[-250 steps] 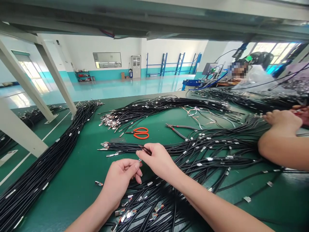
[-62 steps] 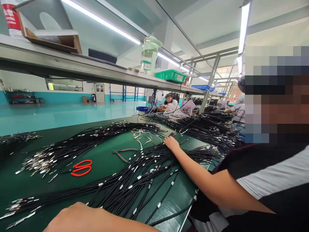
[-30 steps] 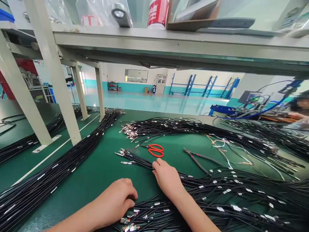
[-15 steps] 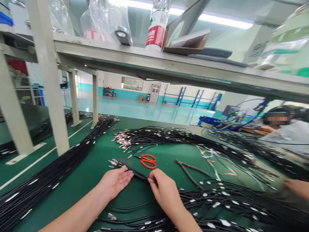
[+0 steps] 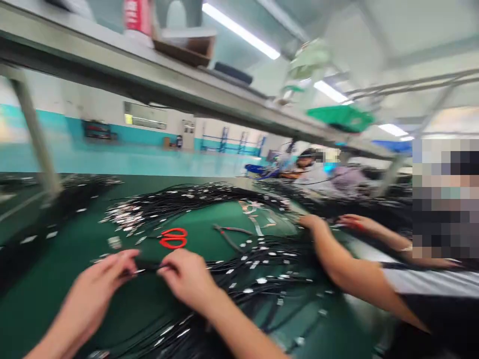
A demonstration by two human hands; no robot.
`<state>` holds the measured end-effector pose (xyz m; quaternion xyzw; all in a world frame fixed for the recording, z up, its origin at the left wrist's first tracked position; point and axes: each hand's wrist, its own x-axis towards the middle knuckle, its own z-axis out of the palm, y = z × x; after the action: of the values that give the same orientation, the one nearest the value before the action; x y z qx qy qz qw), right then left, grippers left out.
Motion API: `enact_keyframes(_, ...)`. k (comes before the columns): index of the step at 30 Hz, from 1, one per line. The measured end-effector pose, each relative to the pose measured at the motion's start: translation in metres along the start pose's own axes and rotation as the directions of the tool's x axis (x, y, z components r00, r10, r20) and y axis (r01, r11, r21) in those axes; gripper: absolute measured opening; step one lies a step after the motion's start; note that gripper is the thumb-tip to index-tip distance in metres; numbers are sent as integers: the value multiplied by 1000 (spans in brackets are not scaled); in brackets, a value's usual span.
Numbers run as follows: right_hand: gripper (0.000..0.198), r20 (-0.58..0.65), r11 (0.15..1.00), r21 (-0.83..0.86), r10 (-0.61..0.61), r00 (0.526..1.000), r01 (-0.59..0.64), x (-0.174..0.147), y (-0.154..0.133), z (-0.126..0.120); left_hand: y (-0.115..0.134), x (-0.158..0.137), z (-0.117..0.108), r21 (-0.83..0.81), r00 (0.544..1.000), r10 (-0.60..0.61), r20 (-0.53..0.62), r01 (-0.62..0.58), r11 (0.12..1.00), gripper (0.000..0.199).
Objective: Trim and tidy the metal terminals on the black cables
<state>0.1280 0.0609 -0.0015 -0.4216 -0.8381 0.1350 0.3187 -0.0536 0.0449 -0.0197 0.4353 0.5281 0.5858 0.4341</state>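
Observation:
Both my hands are on one bundle of thin black cables above the green tabletop. My left hand is closed around the bundle near its light-tipped ends, blurred by motion. Further along, my right hand pinches the same bundle between thumb and fingers. Just beyond my hands lie red-handled scissors. To their right, a pair of pliers with dark handles rests by more cables with white labels. Loose black cables lie below my wrists.
A long cable bundle with pale ends stretches across the back. A shelf beam crosses overhead, its post at left. From the right, a co-worker's arm reaches over the cables. Another bundle runs down the left side.
The view has swung right, bringing the co-worker's arms further into sight. My left hand has gone from open, palm up beside the bundle, to closed on it. My right hand keeps its pinch.

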Motion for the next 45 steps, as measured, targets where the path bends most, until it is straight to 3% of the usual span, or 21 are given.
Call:
enact_keyframes(2, 19, -50, 990, 138, 28, 998, -21, 4, 1, -7, 18, -10, 14, 56, 952, 34, 303, -54, 997, 33)
enact_keyframes(6, 17, -21, 869, 471, 186, 982, -154, 14, 1, -9, 24, -15, 25, 100, 907, -23, 421, -21, 995, 26)
enact_keyframes(12, 15, 37, 820, 548, 177, 984, -168, 10, -8, -8, 22, -18, 23, 143, 792, -103, 602, 20, 990, 25)
enact_keyframes(14, 18, 46, 811, 548, 213, 976, -203, 11, -5, -8, 22, -18, 27, 140, 807, -98, 583, 20, 990, 23)
enact_keyframes(18, 22, 96, 792, 548, 258, 961, -267, 12, -1, -9, 18, -19, 31, 46, 896, -58, 441, 42, 998, 21)
enact_keyframes(23, 23, 146, 809, 477, 314, 938, -345, 12, -5, -11, 9, -19, 29, -39, 903, -164, 398, 196, 980, 17)
enact_keyframes(30, 10, 314, 703, 562, 305, 899, -435, 11, -4, -20, 13, -20, 30, 60, 966, -132, 223, 122, 991, 12)
enact_keyframes(45, 12, 316, 706, 589, 248, 916, -394, 12, -3, -21, 17, -24, 33, 55, 980, -72, 183, 63, 997, 10)
